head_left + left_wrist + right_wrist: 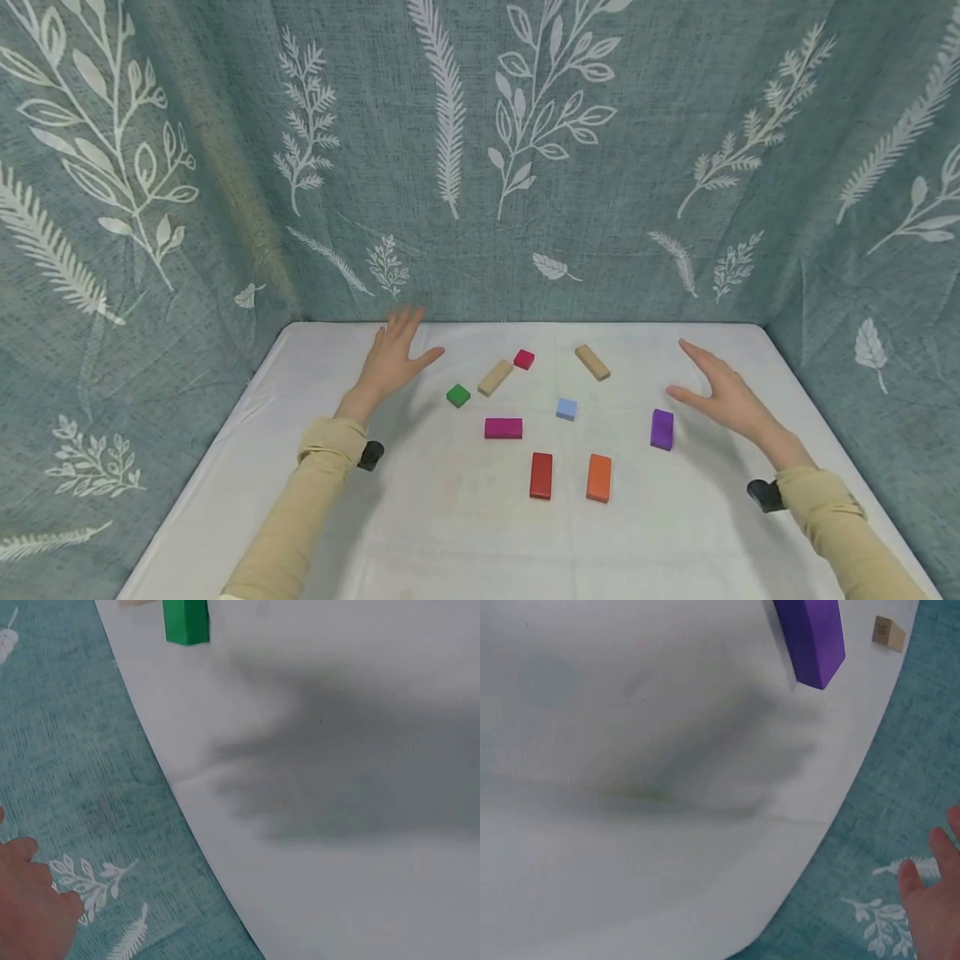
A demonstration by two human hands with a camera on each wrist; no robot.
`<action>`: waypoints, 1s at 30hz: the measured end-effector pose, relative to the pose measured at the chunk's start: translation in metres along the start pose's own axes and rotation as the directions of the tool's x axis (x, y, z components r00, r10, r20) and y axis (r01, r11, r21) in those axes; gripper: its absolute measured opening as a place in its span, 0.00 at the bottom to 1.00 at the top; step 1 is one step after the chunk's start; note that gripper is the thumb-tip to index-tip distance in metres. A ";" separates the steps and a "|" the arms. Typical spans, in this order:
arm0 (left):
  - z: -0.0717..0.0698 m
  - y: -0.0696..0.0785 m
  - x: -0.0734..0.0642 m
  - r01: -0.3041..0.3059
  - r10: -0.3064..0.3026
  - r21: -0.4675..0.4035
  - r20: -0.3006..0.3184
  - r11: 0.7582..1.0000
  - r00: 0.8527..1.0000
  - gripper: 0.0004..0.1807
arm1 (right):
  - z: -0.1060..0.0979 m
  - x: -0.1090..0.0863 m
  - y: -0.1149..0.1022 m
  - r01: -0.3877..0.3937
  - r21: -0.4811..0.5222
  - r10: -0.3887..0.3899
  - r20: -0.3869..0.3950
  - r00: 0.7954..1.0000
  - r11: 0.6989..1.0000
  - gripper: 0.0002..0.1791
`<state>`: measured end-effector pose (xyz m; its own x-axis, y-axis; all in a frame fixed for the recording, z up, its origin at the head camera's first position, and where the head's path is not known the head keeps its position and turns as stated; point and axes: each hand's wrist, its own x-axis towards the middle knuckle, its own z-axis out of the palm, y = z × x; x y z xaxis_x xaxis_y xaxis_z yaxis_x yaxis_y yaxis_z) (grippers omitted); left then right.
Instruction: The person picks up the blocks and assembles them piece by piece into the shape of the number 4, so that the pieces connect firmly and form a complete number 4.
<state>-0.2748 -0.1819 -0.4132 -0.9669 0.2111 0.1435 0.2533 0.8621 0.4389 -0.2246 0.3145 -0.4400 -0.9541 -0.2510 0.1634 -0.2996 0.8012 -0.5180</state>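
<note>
My left hand [390,360] hovers over the left part of the table with fingers spread, holding nothing. Nearest to it lies a green block [458,396], which also shows at the top of the left wrist view [186,621]. On the right, my right hand [731,400] is held above the table, thumb apart from the straight fingers, nothing in it. A purple block [662,429] lies just to its left. Between the hands are a magenta block [503,428], a light blue block [566,409], a red block [541,476] and an orange block [598,477].
Toward the back lie two wooden blocks, a left one [495,378] and a right one [592,362], plus a small crimson block [524,359]. A white cloth [450,550] covers the table. Teal curtains [480,267] with white leaf prints hang behind and at both sides.
</note>
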 end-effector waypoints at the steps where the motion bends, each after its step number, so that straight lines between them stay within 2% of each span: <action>1: 0.001 0.001 0.000 -0.005 0.005 -0.007 0.001 1.000 1.000 0.44 | 0.001 0.000 -0.001 -0.001 0.000 0.001 0.005 1.000 1.000 0.47; 6: 0.006 0.005 0.000 -0.047 0.047 -0.049 0.007 0.998 0.999 0.44 | 0.005 0.000 -0.006 0.009 0.006 -0.009 0.022 1.000 1.000 0.46; 10: 0.010 0.011 -0.001 -0.075 0.079 -0.109 0.036 0.991 0.996 0.43 | 0.009 -0.002 -0.011 0.008 0.016 -0.009 0.050 0.999 1.000 0.46; 17: 0.018 0.026 -0.003 -0.099 0.123 -0.229 0.091 0.968 0.988 0.42 | 0.020 -0.002 -0.023 0.046 0.066 -0.051 0.069 0.996 0.997 0.44; 25: 0.030 0.042 -0.005 -0.162 0.203 -0.299 0.113 0.940 0.973 0.40 | 0.033 -0.006 -0.033 0.100 0.091 -0.107 0.069 0.992 0.991 0.42; 30: 0.036 0.050 -0.007 -0.223 0.264 -0.315 0.094 0.922 0.960 0.38 | 0.038 -0.009 -0.038 0.140 0.108 -0.146 0.047 0.988 0.984 0.40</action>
<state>-0.2563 -0.1239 -0.4237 -0.8640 0.4738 0.1705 0.4593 0.6028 0.6525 -0.2046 0.2656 -0.4538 -0.8990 -0.3907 0.1978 -0.4289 0.6944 -0.5777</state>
